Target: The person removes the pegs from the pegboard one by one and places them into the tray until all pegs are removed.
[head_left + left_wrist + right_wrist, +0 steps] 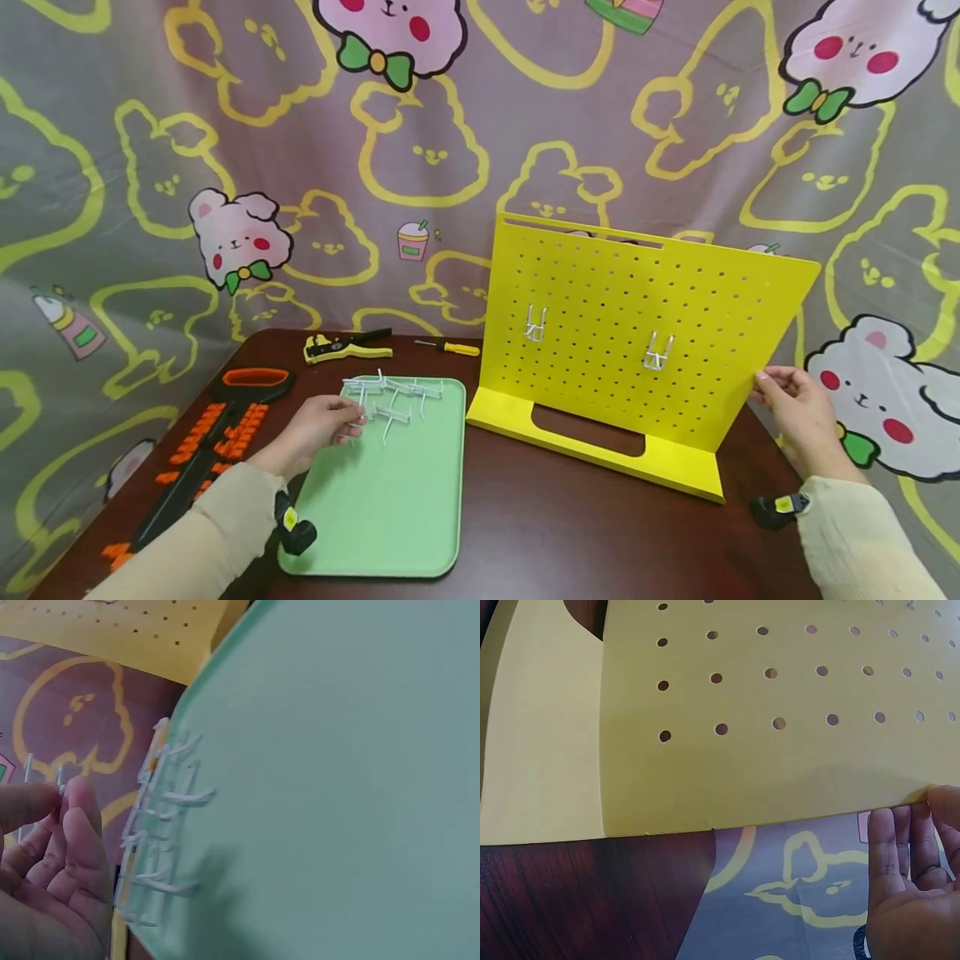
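Observation:
My left hand (324, 423) is over the upper left of the green tray (397, 500), thumb and fingers pinching a white wire hook (60, 777), mostly hidden by the fingers. Several more white pegboard hooks (393, 414) lie at the tray's far end, just beside that hand. A yellow pegboard (585, 308) stands upright on its base to the right. Two hooks are mounted on it, a left one (535, 325) and a right one (657, 353). With thumb and fingers, my right hand (801, 408) holds the board's right edge, about midway up.
Yellow-and-black pliers (347, 347) and a yellow-handled screwdriver (459, 348) lie behind the tray. Along the table's left side is a black rack with orange clips (232, 429). A patterned curtain (450, 125) hangs close behind the dark table (570, 533).

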A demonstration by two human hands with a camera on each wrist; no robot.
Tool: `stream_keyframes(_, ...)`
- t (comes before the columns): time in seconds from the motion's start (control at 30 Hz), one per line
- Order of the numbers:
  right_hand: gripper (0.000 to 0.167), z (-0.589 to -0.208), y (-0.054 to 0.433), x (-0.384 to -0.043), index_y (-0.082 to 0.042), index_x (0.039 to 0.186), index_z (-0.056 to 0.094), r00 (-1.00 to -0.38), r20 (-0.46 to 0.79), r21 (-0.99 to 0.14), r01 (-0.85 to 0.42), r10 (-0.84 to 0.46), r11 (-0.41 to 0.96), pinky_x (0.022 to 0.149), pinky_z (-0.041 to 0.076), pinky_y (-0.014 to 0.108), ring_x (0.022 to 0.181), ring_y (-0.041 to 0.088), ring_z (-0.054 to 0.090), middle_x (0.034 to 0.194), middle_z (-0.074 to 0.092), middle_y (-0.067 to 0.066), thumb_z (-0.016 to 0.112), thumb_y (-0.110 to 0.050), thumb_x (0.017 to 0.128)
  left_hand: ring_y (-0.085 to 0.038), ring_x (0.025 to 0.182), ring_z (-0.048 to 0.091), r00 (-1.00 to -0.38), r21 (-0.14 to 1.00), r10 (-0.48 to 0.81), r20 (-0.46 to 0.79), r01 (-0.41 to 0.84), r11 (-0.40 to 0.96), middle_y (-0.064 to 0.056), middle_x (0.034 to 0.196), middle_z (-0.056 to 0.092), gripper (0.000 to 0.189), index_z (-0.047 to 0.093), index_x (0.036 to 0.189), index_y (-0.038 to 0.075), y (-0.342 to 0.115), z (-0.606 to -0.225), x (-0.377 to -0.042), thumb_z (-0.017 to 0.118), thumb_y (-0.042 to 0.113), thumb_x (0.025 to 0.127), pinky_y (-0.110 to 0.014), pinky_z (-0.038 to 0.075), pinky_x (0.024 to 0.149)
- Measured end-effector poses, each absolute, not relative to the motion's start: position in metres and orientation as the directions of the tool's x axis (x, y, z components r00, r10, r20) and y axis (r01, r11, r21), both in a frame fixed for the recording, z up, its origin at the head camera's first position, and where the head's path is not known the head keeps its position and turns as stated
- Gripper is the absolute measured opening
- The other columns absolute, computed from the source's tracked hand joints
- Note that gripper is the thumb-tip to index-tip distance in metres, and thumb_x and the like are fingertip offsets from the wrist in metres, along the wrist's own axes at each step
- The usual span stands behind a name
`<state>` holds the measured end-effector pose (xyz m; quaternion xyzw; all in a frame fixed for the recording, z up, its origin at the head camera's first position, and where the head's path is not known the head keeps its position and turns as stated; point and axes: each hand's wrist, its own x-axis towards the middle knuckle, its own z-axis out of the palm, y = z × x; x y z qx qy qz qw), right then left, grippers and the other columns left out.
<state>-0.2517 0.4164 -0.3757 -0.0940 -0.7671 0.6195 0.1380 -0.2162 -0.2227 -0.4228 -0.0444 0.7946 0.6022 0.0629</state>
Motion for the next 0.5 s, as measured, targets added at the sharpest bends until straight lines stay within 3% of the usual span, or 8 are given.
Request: stream_keyframes(0.5,0.008,-0.376,0.415,-0.253,-0.01,0.104,0.057,-0.941,0.098,-0.986,-0.048,0.325,0.158,0.064,0.055,0.012,0.069,0.002,0.064,0.084,0.059,-0.008,0.065,-0.013,0.103,-0.013,0.07,0.066,-0.985,0.951,0.06,-0.165,-0.142,0.274,-0.015,0.092,0.072,0.022,0.066,0.113,-0.014,-0.167,-0.446,-0.223,0.057,0.004,0.105,-0.023,0.05,0.058)
